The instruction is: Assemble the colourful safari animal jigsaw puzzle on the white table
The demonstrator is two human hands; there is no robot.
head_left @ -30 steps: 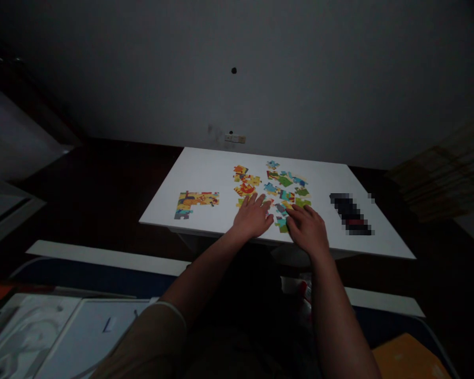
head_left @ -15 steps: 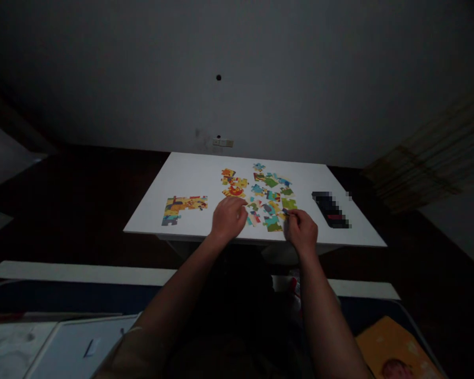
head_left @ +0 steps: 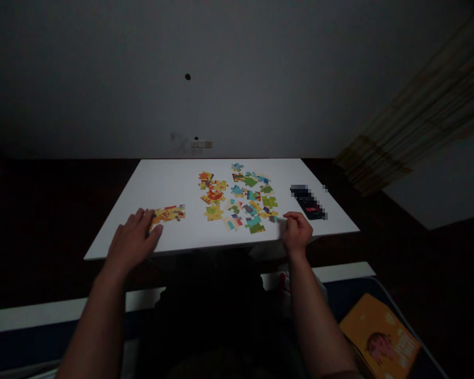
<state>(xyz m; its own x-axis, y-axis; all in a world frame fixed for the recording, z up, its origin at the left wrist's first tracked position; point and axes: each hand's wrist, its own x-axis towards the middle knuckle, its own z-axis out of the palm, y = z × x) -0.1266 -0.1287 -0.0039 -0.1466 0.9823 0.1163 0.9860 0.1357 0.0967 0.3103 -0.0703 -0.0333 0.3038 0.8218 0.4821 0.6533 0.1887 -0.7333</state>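
My left hand (head_left: 133,240) lies flat with its fingers stretched out on the near left part of a white table (head_left: 169,181), its fingertips on the lower end of a joined patch of yellow-orange puzzle pieces (head_left: 169,213). My right hand (head_left: 297,231) rests at the table's near edge with its fingers curled in; what they pinch, if anything, is too small to make out. It sits just right of several loose coloured puzzle pieces (head_left: 240,197) scattered over the table's middle.
A dark flat object (head_left: 308,202), blurred out, lies on the table's right part. The room is dim, with a grey wall behind and dark floor around. An orange box (head_left: 379,342) lies at the lower right. A pale strip runs below the table.
My left hand has moved from the loose pieces leftward to the joined patch and opened flat. My right hand curled its fingers and stayed near the pile. The view swung to the right.
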